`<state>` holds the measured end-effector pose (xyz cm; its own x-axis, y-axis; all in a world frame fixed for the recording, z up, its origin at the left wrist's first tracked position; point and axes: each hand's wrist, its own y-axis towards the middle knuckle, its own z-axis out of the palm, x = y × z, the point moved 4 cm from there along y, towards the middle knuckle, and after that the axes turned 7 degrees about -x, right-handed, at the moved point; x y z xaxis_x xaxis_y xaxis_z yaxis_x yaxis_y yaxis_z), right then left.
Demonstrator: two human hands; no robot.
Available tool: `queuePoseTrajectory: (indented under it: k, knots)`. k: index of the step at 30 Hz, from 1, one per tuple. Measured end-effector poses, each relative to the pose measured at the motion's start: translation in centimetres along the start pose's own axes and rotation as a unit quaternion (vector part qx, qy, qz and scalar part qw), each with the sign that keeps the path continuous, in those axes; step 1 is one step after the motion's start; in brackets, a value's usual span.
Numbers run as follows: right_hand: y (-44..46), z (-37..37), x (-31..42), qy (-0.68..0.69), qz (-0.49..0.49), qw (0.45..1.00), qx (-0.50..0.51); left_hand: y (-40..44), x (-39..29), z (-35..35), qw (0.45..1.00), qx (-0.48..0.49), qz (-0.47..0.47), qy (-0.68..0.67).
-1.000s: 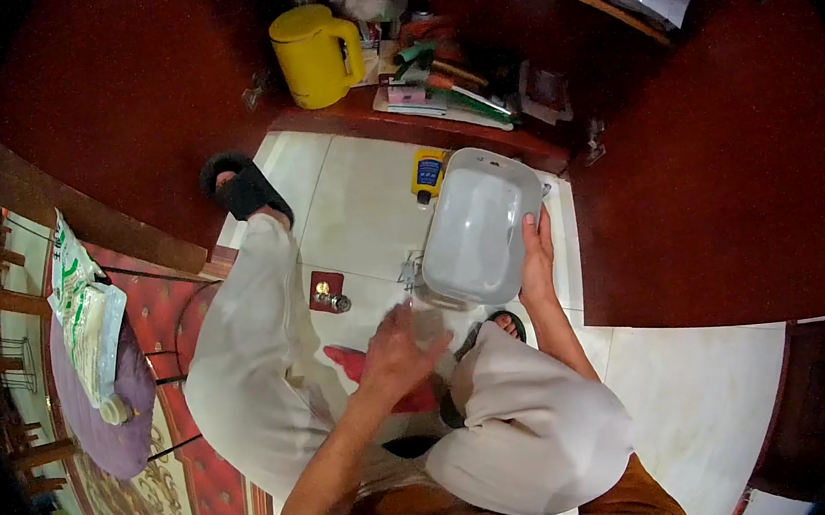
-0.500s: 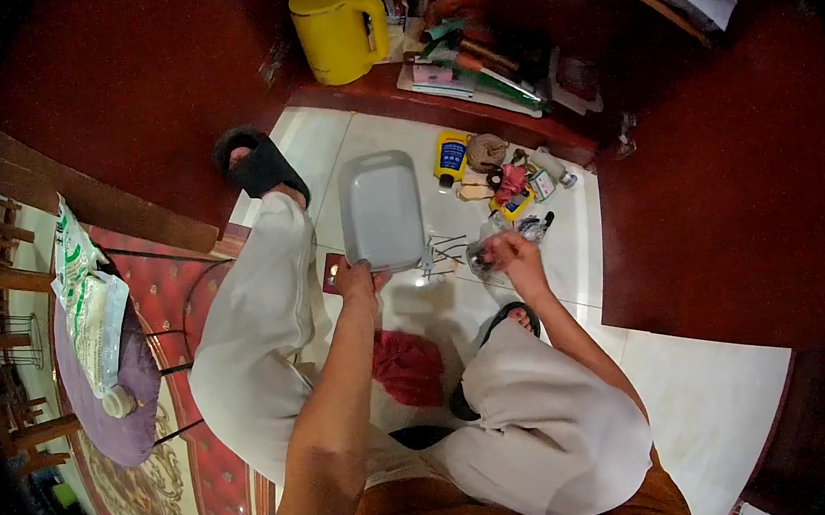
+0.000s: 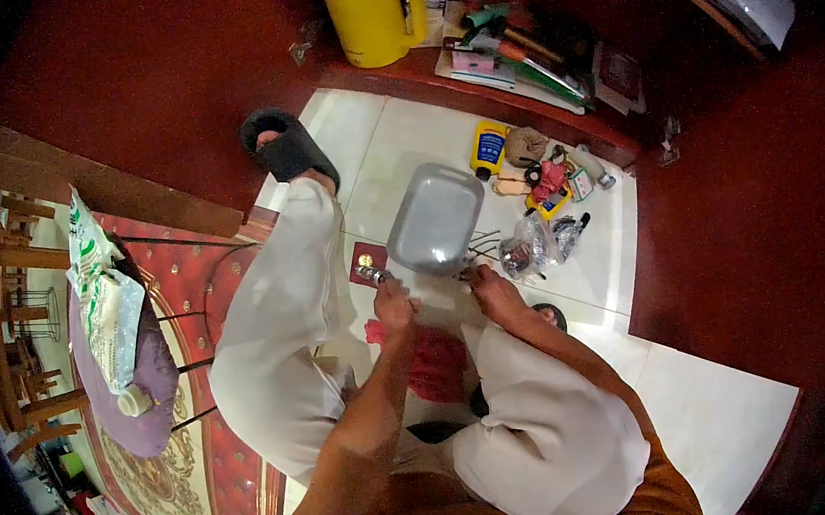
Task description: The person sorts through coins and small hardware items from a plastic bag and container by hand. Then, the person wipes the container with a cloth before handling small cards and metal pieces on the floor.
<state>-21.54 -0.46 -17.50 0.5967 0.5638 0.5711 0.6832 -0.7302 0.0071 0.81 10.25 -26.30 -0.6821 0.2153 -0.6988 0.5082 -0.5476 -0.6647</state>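
Note:
A grey plastic tray (image 3: 436,217) rests on the floor tiles, turned at a slant. My left hand (image 3: 395,307) is just below its lower left corner, fingers curled. At its fingertips a small shiny metallic piece shows against a dark red booklet (image 3: 360,262); its kind is unclear. My right hand (image 3: 496,294) is closed by the tray's lower right corner, beside thin dark sticks (image 3: 484,243) that look like nails or screws. What its fingers hold, if anything, is hidden. A clear plastic bag (image 3: 521,252) lies to its right. Under my forearms is a crumpled red cloth (image 3: 437,364).
Beyond the bag sit a yellow-and-blue bottle (image 3: 488,149), a twine ball (image 3: 525,145) and small items. A yellow kettle (image 3: 367,16) and papers occupy the low shelf (image 3: 385,79). My slippered foot (image 3: 288,150) is left of the tray; a purple cushion (image 3: 156,426) is further left.
My left hand has left the tray's edge and sits near the booklet. My right hand has moved from the plastic bag towards the tray corner. The tray has turned clockwise, and the view has shifted.

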Motion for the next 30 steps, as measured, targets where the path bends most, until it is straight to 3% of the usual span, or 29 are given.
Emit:
queuePoseTrajectory:
  k: [1,2,3,4,7,8,13,16,19,22,24,27,29,30]
  knots:
    - [-0.4,0.1,-0.3,-0.027,0.003,0.999,0.035,-0.2,-0.3,-0.6,0.993,-0.046,0.060,0.087]
    - [-0.5,0.2,-0.8,-0.051,0.011,0.998,0.041,-0.9,-0.7,-1.1,0.928,-0.167,0.186,0.277]
    - [-0.7,1.0,-1.6,-0.075,0.020,0.996,0.050,-3.8,-2.9,0.2,0.796,-0.277,0.298,0.448]
    - [-1.2,1.4,-2.2,-0.098,0.028,0.993,0.060,-6.8,-6.5,2.5,0.827,-0.320,0.193,0.421]
    - [-1.8,0.3,-2.9,-0.077,0.038,0.995,0.043,-5.3,-8.1,1.9,0.816,-0.311,0.283,0.396]
    - [-2.1,0.8,-3.9,-0.086,0.101,0.989,0.059,-4.7,-8.1,2.2,0.816,-0.299,0.272,0.414]
    - [-1.8,-3.4,-1.8,-0.014,0.120,0.993,0.000,-4.2,-8.5,3.4,0.788,-0.210,0.250,0.522]
    - [-1.6,-2.8,-1.9,0.016,0.128,0.991,-0.031,-4.6,-8.6,3.7,0.769,-0.221,0.270,0.536]
    - [-1.7,-1.4,-2.6,0.038,0.134,0.989,-0.045,-4.0,-6.6,3.2,0.785,-0.165,0.347,0.487]
    - [-1.8,-0.8,-2.0,0.051,0.152,0.986,-0.036,-3.7,-3.5,1.9,0.870,-0.128,0.204,0.430]
    - [-1.7,-1.1,-0.9,0.086,0.151,0.984,-0.045,-5.5,-1.8,2.3,0.845,-0.069,0.258,0.464]
    - [-2.1,0.2,-2.0,0.105,0.201,0.974,0.016,-5.8,0.4,5.3,0.769,0.167,0.317,0.529]
    - [-2.2,-0.4,-2.2,0.098,0.196,0.976,-0.015,-5.9,1.8,6.8,0.812,0.276,0.203,0.472]
    - [-2.1,-1.0,-2.2,0.094,0.194,0.976,-0.031,-8.7,-1.1,9.7,0.877,0.276,0.070,0.387]
